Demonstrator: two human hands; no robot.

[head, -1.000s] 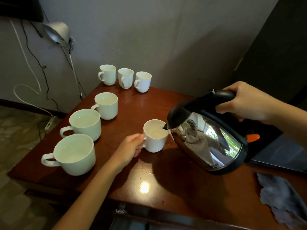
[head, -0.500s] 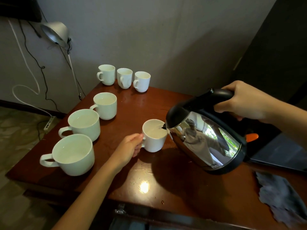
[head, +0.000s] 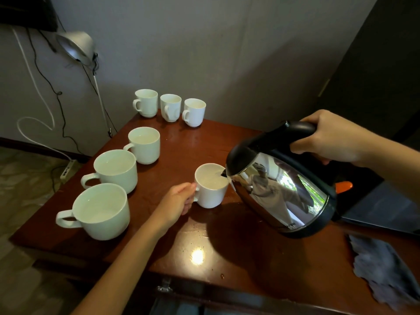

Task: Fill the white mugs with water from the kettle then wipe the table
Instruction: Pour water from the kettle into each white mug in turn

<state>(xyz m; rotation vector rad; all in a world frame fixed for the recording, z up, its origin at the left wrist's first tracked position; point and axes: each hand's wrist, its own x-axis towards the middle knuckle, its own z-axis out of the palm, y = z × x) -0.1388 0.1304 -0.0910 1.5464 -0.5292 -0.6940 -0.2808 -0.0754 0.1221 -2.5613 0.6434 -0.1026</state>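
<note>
My right hand [head: 334,137] grips the black handle of a shiny steel kettle [head: 281,192], tilted with its spout over a small white mug [head: 210,196] in the middle of the brown table [head: 227,253]. Water runs from the spout into that mug. My left hand [head: 176,202] holds the mug's handle. Three larger white mugs stand in a row on the left: the nearest [head: 100,212], the middle one [head: 116,170] and the far one [head: 144,145]; they hold water. Three small mugs [head: 170,108] line the far edge.
A grey cloth [head: 381,269] lies at the table's right front. A dark flat device [head: 381,212] with an orange part sits behind the kettle. A silver lamp [head: 76,47], cables and a power strip [head: 67,170] are left of the table.
The kettle keeps pouring into the middle mug and its water level has risen a little. Both hands stay almost where they were.
</note>
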